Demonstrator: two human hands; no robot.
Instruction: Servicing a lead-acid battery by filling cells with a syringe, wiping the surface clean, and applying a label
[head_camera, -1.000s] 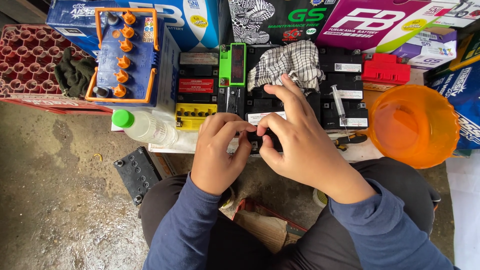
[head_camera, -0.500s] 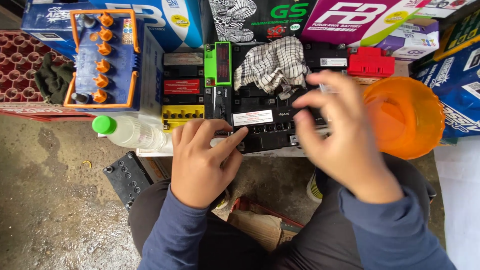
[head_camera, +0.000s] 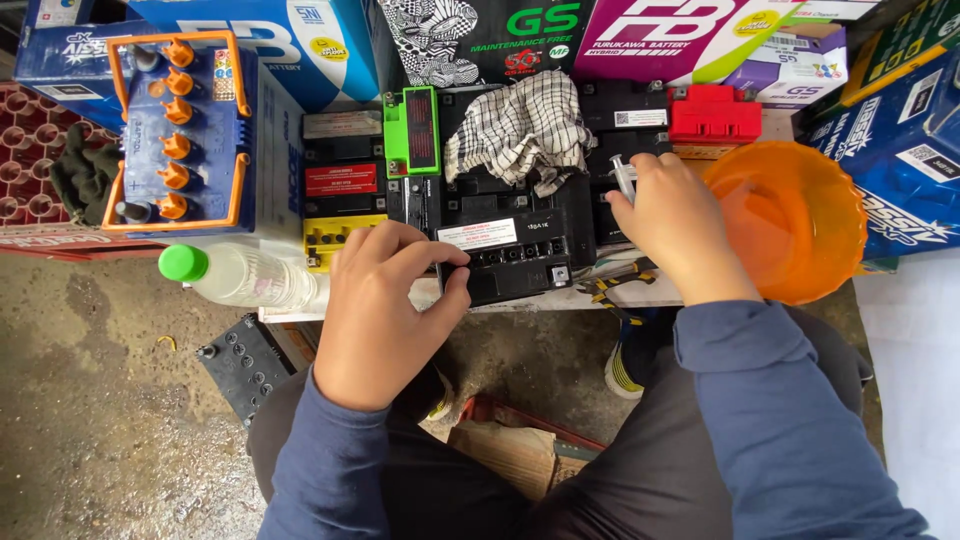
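Black rectangular battery (head_camera: 510, 250), white-labelled, sits on the low surface (head_camera: 640, 295) before a row of blue, black-and-white and magenta cartons. Left hand (head_camera: 385, 300) curls over its front edge, fingertips pinching there. Right hand (head_camera: 675, 220) closes around a small clear syringe (head_camera: 623, 175) beside an orange plastic bowl (head_camera: 790, 220).

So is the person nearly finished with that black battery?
Hard to say, but it looks mid-way. The left hand grips the front edge of the black battery on the board. The right hand holds a small clear syringe beside the orange bowl. Pliers lie unused near the board's edge, and the checked cloth sits behind. Whether any filling is done cannot be seen.
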